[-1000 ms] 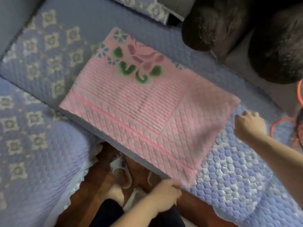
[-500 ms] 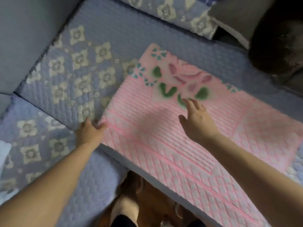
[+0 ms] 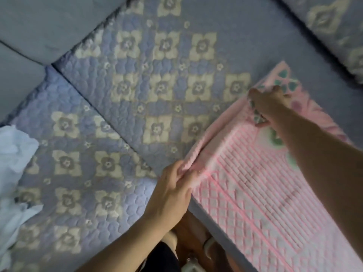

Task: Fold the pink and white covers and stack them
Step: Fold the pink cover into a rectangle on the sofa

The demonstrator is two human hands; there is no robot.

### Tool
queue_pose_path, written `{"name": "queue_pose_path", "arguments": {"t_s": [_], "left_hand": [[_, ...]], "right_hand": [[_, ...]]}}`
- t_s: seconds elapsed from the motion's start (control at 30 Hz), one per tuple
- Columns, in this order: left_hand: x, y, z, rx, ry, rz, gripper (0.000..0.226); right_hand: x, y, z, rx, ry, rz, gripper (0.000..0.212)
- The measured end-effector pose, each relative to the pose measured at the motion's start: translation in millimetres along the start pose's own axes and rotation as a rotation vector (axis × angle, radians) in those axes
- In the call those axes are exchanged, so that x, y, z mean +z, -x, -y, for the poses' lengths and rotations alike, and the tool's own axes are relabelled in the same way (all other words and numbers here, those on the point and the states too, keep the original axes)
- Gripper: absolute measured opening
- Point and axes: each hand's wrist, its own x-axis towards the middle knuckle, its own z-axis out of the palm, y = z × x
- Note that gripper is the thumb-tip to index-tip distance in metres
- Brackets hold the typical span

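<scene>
On the blue floral sofa cushion (image 3: 157, 79), quilted pink cover (image 3: 255, 193), left hand (image 3: 170, 195) and right hand (image 3: 269, 103) grips pinching its folded edge

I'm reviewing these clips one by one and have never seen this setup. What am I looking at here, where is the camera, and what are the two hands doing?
There is no machine here: a person works with bare hands, and the one camera sits on their head, looking forward and down, so the arms enter from the bottom of the picture. The surface is a sofa cushion with a blue quilted flower pattern. On it lies the pink cover, quilted, with a green and pink flower print. The left hand pinches the cover's near corner on its left edge. The right hand grips the same edge farther away, near the flower print. That edge looks slightly lifted. At the far left, some white fabric lies crumpled; it may be the white cover, but too little shows to be sure.
</scene>
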Motion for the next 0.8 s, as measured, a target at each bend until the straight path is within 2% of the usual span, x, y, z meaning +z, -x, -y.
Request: {"name": "queue_pose_path", "arguments": {"t_s": [0.1, 0.13, 0.2, 0.23, 0.27, 0.33, 0.4, 0.47, 0.53, 0.6, 0.67, 0.7, 0.77, 0.8], "left_hand": [[-1, -14, 19, -0.303, 0.259, 0.054, 0.019], [-4, -26, 27, -0.420, 0.346, 0.086, 0.018], [-12, -50, 42, -0.673, 0.498, 0.188, 0.034], [-19, -58, 46, -0.733, 0.548, 0.269, 0.037], [-26, -64, 50, -0.732, 0.584, 0.349, 0.036], [-31, -65, 55, -0.656, 0.643, 0.448, 0.035], [-23, -61, 57, -0.530, 0.490, 0.440, 0.040], [-7, -57, 62, -0.414, 0.246, 0.322, 0.041], [7, -57, 66, -0.405, 0.263, 0.151, 0.040], [13, -54, 65, -0.395, 0.299, 0.060, 0.038], [11, -51, 60, -0.405, 0.351, -0.018, 0.024], [6, -50, 58, -0.450, 0.397, -0.020, 0.021], [-8, -54, 52, -0.541, 0.391, 0.065, 0.057], [-12, -57, 49, -0.536, 0.302, 0.134, 0.067]], "right_hand": [[7, -4, 9, 0.086, 0.052, -0.010, 0.111], [6, -7, 10, 0.073, 0.096, -0.047, 0.113], [0, -16, 13, -0.027, 0.203, -0.178, 0.095], [-6, -19, 15, -0.066, 0.234, -0.245, 0.083], [-10, -22, 19, -0.091, 0.239, -0.292, 0.076], [-13, -31, 30, -0.090, 0.240, -0.310, 0.081], [-12, -46, 38, -0.016, 0.275, -0.278, 0.089], [-10, -53, 43, 0.013, 0.379, -0.188, 0.077], [-9, -63, 43, 0.017, 0.520, -0.134, 0.057], [-11, -70, 41, -0.037, 0.660, -0.174, 0.054], [-14, -71, 38, -0.043, 0.536, -0.138, 0.057], [-15, -70, 37, -0.029, 0.366, -0.132, 0.064], [-13, -63, 40, -0.008, 0.246, -0.233, 0.074], [-11, -60, 46, 0.005, 0.290, -0.277, 0.077]]}}
